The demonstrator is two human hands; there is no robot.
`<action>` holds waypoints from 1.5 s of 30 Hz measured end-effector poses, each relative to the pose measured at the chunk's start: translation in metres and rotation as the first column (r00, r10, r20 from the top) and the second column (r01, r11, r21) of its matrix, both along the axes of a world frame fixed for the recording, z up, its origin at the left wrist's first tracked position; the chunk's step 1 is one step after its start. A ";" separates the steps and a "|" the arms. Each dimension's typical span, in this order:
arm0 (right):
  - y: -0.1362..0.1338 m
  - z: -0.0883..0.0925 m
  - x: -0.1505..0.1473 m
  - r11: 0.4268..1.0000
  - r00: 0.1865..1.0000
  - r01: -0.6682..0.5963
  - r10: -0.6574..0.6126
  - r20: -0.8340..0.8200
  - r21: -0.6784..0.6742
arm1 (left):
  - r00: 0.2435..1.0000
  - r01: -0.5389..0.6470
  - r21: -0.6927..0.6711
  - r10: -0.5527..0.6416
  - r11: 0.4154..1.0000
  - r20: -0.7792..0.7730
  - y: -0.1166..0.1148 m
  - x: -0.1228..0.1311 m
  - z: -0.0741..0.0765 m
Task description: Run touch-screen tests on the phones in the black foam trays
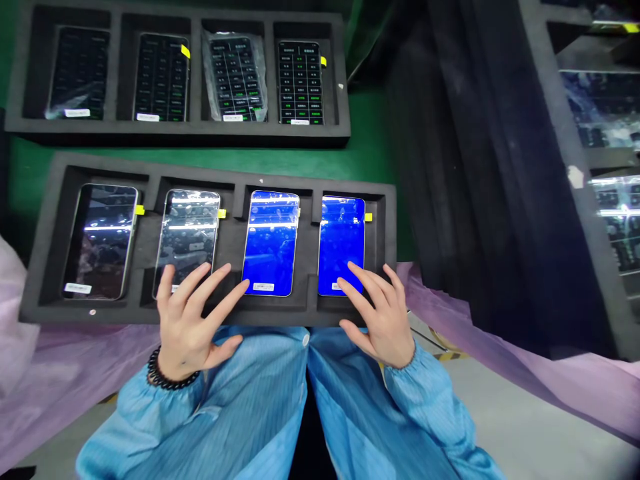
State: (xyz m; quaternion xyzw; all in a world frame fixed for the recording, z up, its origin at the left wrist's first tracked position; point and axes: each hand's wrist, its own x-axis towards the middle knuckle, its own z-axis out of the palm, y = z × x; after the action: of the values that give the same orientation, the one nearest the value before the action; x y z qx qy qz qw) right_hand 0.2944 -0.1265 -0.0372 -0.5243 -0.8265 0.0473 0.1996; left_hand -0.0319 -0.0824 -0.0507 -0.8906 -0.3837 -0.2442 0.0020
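Note:
A black foam tray (200,312) lies before me with smartphones in its compartments. My left hand (193,320) is spread over the lower part of the second phone (190,230), which has a dark grey reflective screen; its index fingertip reaches the lower left corner of the third phone (271,243), showing solid blue. My right hand (383,317) has its fingers apart over the lower right of the rightmost phone (341,240), also blue. Whether the fingertips press the glass I cannot tell. At the far left sits a phone with a black screen (103,240).
Behind, on a green surface (370,127), stands another foam tray (175,133) with phones showing text grids; one phone (235,77) is in a clear bag. Dark foam stacks (480,167) rise at right, beside further phones in a tray (575,173). People's pinkish sleeves or cloth edge both sides.

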 end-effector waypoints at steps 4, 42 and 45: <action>-0.001 -0.001 0.001 1.000 1.000 -0.004 0.004 -0.017 0.010 | 1.000 0.000 -0.004 0.000 1.000 0.008 0.000 0.000 0.000; 0.078 0.004 0.015 0.888 0.804 0.456 -0.437 -0.404 -0.052 | 0.728 0.279 -0.885 0.519 0.373 0.448 0.037 0.166 0.033; 0.063 0.004 0.016 0.879 0.755 0.472 -0.445 -0.482 -0.073 | 0.505 0.492 -0.856 0.747 0.162 0.432 0.048 0.178 0.038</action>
State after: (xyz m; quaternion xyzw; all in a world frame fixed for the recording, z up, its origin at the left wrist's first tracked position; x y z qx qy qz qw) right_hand 0.3101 -0.0630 -0.0332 -0.6759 -0.5967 0.1048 0.4197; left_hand 0.1463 -0.0348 -0.0131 -0.3644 -0.4791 -0.3305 -0.7269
